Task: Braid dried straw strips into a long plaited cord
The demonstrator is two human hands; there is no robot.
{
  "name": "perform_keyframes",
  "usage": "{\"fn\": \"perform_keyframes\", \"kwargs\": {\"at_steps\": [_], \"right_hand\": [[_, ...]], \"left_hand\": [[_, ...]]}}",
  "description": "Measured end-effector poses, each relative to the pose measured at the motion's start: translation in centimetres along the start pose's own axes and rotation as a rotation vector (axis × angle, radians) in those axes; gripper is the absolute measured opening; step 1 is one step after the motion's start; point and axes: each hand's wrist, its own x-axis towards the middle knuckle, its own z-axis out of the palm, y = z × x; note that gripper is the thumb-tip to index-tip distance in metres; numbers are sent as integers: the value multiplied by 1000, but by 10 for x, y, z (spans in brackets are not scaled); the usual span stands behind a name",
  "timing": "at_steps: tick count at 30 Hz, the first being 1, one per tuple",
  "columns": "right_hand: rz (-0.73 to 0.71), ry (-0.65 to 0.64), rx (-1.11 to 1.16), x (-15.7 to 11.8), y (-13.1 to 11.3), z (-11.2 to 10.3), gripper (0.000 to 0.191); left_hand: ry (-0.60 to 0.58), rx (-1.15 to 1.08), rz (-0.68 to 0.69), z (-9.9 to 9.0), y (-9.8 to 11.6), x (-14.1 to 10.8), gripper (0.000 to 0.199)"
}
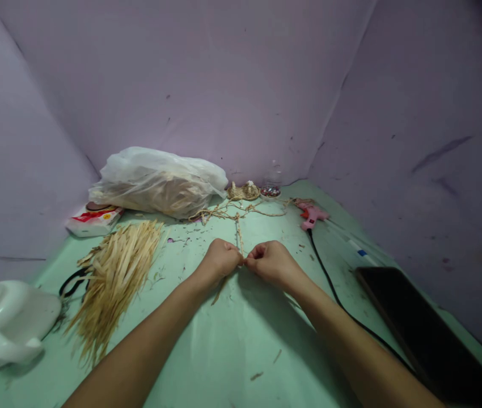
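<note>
My left hand (pixel 223 259) is closed on the near end of a thin braided straw cord (pixel 239 233), with a loose strip hanging below it. My right hand (pixel 271 262) pinches the strands at the same end, its fingertips meeting those of my left hand. The cord runs away from my hands to a tangle of twisted cord (pixel 219 212) near the back of the table. Left of my hands lies a bundle of flat dry straw strips (pixel 124 269).
A white plastic bag (pixel 160 181), a small box (pixel 94 221), a woven piece (pixel 243 191) and a clear container (pixel 270 184) stand at the back. A pink glue gun (pixel 312 214) with a black cable and a dark tablet (pixel 419 334) are right; a white pot (pixel 11 317) lies left.
</note>
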Motion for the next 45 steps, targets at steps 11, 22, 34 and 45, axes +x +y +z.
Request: {"fn": "perform_keyframes", "kwargs": {"at_steps": [11,22,34,45], "right_hand": [[-131,125,-495,-36,-31,20,22],[7,-20,185,-9,-17,-26,9],[173,-195,625,2,-7,14,10],[242,-258,752,0,-8,14,10]], "left_hand": [[2,-272,-306,0,11,-9,20],[-200,-93,-167,-21,5,-5,9],[-204,43,-82,-20,6,-4,3],[40,718,97,-20,27,-30,10]]}}
